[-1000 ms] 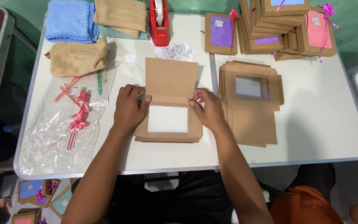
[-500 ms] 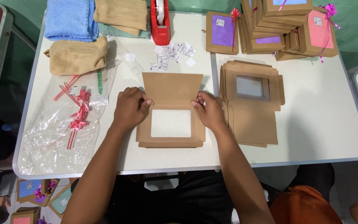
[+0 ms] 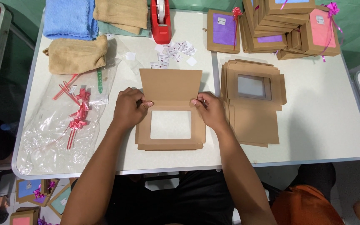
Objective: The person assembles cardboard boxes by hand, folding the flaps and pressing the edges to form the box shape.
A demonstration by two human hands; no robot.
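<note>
We record a flat brown cardboard window box [image 3: 170, 121] lying on the white table [image 3: 313, 125], its plain flap raised away from the person. The left hand [image 3: 128, 109] pinches the box's left edge at the fold, fingers [image 3: 146, 104] closed on the card. The right hand [image 3: 210, 109] does likewise at the right edge. Just right of the box sits a stack of unfolded window boxes [image 3: 253, 104]; beyond the box stands a red tape dispenser [image 3: 161, 23].

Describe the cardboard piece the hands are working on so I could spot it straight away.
On the white table, look at the near middle, between both hands. The brown window box lies there alone with its flap raised, unlike the flat stack beside it.
</note>
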